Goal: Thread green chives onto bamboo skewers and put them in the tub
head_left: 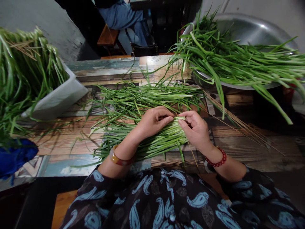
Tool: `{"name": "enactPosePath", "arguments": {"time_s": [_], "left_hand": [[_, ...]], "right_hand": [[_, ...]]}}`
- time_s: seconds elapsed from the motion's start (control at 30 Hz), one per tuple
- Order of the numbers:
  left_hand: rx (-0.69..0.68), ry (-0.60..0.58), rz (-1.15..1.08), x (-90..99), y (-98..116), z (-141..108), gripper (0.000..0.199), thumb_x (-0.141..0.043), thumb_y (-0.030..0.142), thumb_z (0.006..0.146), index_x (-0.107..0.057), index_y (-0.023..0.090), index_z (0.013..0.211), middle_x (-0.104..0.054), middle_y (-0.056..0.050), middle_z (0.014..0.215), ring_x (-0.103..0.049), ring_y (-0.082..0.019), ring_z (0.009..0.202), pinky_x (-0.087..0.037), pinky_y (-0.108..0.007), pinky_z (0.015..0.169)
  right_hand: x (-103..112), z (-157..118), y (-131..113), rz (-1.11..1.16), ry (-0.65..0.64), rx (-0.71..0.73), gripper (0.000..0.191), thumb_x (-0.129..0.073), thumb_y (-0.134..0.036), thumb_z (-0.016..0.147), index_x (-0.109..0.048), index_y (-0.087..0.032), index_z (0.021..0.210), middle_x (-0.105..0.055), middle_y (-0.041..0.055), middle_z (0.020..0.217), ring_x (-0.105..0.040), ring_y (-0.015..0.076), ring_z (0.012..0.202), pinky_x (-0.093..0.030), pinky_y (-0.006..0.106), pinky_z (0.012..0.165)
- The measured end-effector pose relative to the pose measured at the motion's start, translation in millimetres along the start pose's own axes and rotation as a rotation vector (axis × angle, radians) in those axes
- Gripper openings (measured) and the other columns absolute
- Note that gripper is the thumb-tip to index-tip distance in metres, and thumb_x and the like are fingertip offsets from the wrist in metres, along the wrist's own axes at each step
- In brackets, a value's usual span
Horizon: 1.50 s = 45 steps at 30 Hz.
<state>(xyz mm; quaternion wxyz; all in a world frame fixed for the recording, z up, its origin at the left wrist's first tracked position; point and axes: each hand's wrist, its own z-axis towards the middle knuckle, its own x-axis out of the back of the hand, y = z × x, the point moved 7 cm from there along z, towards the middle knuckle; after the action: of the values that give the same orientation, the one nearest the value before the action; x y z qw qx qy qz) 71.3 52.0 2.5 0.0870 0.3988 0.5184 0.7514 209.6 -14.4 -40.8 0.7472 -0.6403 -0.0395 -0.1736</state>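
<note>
A row of garlic chives (162, 143) lies side by side on the table in front of me, pale stem ends to the right. A thin bamboo skewer (193, 156) runs crosswise by those ends; part of it is hidden under the stems and my fingers. My left hand (154, 122) is closed, thumb and forefinger pinching a chive at the far side of the row. Close beside it, my right hand (194, 127) is also closed, pinching the pale end of the same chive by the skewer's tip. Just beyond lies a loose pile of chives (147, 97).
Spare bamboo skewers (250, 130) lie fanned out at right. A steel basin (257, 27) heaped with chives stands at the back right. On the left is a white tray (59, 95) of skewered chives, with a blue cloth (19, 156) nearby. Another person's legs (124, 17) show beyond the table.
</note>
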Motion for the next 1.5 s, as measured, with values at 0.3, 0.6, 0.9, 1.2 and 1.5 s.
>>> {"name": "enactPosePath", "arguments": {"time_s": [0.3,0.6,0.9,1.2,1.5], "left_hand": [[0.125,-0.28,-0.149,-8.4,-14,-4,0.025,-0.059,0.028,0.088,-0.073,0.01,0.077,-0.07,-0.003,0.069,-0.061,-0.012,0.063,-0.044,-0.019,0.06],[0.038,-0.009,0.046,17.9,-29,6,0.017,-0.06,0.022,0.088,-0.075,0.013,0.09,-0.073,-0.008,0.087,-0.067,-0.016,0.08,-0.051,-0.024,0.072],[-0.14,-0.128,0.558,-16.1,-27,16,0.014,-0.059,0.02,0.09,-0.072,0.015,0.087,-0.066,-0.008,0.089,-0.061,-0.02,0.085,-0.048,-0.031,0.075],[-0.039,0.159,0.199,17.6,-14,7,0.008,-0.059,0.018,0.087,-0.062,0.015,0.081,-0.067,-0.004,0.083,-0.058,-0.016,0.079,-0.046,-0.029,0.077],[0.121,0.165,-0.189,9.7,-12,0,0.014,-0.065,0.025,0.083,-0.073,0.013,0.082,-0.07,-0.005,0.078,-0.062,-0.014,0.071,-0.047,-0.024,0.066]], "right_hand": [[0,-6,-23,-0.17,-0.034,0.17,0.008,-0.063,-0.024,0.088,-0.062,-0.021,0.095,-0.068,-0.0005,0.075,-0.062,0.0122,0.063,-0.048,0.024,0.059],[-7,-13,-35,-0.222,-0.083,0.3,0.007,-0.059,-0.02,0.088,-0.061,-0.022,0.094,-0.071,0.0005,0.08,-0.065,0.0124,0.066,-0.051,0.023,0.064],[-7,-10,-32,-0.239,-0.084,0.27,0.006,-0.059,-0.022,0.088,-0.061,-0.022,0.093,-0.068,-0.0002,0.074,-0.062,0.0123,0.06,-0.048,0.024,0.058],[-5,-5,-19,-0.178,-0.061,0.144,0.009,-0.06,-0.026,0.088,-0.063,-0.021,0.094,-0.057,-0.0033,0.065,-0.054,0.0113,0.057,-0.044,0.024,0.057],[-2,-2,-22,-0.122,-0.062,0.137,0.023,-0.059,-0.026,0.09,-0.068,-0.021,0.111,-0.077,0.0051,0.097,-0.07,0.0153,0.075,-0.054,0.028,0.07]]}}
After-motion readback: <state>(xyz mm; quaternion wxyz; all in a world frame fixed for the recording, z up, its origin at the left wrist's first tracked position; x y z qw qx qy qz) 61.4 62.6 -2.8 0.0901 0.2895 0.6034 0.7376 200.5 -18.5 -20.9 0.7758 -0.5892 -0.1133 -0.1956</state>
